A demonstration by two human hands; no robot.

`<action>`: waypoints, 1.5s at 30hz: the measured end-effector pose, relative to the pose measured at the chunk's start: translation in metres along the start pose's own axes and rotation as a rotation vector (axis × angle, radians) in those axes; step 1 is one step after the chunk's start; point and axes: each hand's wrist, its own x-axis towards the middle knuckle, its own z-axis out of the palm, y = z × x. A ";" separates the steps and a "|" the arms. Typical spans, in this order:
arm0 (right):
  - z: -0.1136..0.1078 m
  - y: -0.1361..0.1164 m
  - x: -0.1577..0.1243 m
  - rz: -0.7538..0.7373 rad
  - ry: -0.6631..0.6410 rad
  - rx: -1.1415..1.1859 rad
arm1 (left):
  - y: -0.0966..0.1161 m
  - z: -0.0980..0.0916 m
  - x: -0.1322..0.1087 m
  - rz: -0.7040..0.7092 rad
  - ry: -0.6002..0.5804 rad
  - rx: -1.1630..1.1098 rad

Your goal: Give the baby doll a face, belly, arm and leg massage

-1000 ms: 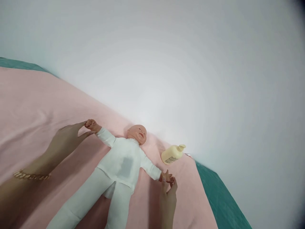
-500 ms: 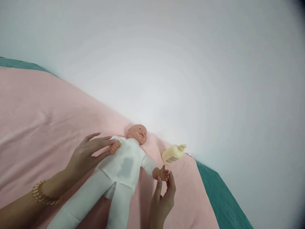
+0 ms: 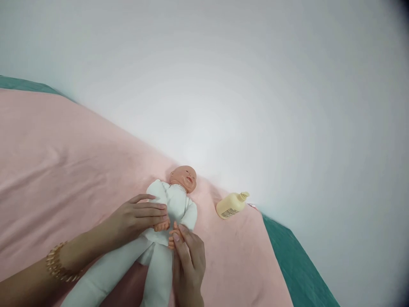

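Note:
A baby doll (image 3: 175, 200) with a white cloth body lies on its back on a pink sheet (image 3: 79, 162), head toward the wall. My left hand (image 3: 137, 219), with a beaded bracelet (image 3: 59, 262) at the wrist, closes over one of the doll's forearms near its small hand (image 3: 162, 225). The thumb of that hand is hidden. Between thumb and fingers, my right hand (image 3: 190, 260) pinches the doll's other hand (image 3: 173, 238). Both doll arms are folded in over its belly.
A pale yellow pump bottle (image 3: 231, 205) stands on the sheet right of the doll, close to the white wall (image 3: 204, 85). Green quilted fabric (image 3: 297, 260) shows past the sheet's right edge and at the far left.
Both doll arms have come inward across its belly. My right hand has moved left with one doll hand, and my left hand has shifted right and down with the other arm.

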 end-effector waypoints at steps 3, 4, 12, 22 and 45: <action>0.001 -0.003 0.004 -0.015 -0.020 0.016 | 0.002 0.001 0.002 0.001 0.024 -0.038; 0.001 -0.003 0.006 -0.017 -0.021 0.018 | 0.003 0.001 0.004 0.000 0.041 -0.050; 0.001 -0.007 0.018 -0.021 0.003 0.003 | 0.004 -0.010 0.015 0.047 0.003 -0.050; 0.001 -0.006 0.016 -0.010 -0.050 0.016 | 0.006 -0.006 0.011 0.011 0.001 -0.022; -0.009 0.018 -0.012 0.535 0.136 -0.007 | -0.005 -0.014 0.000 -0.431 0.210 -0.219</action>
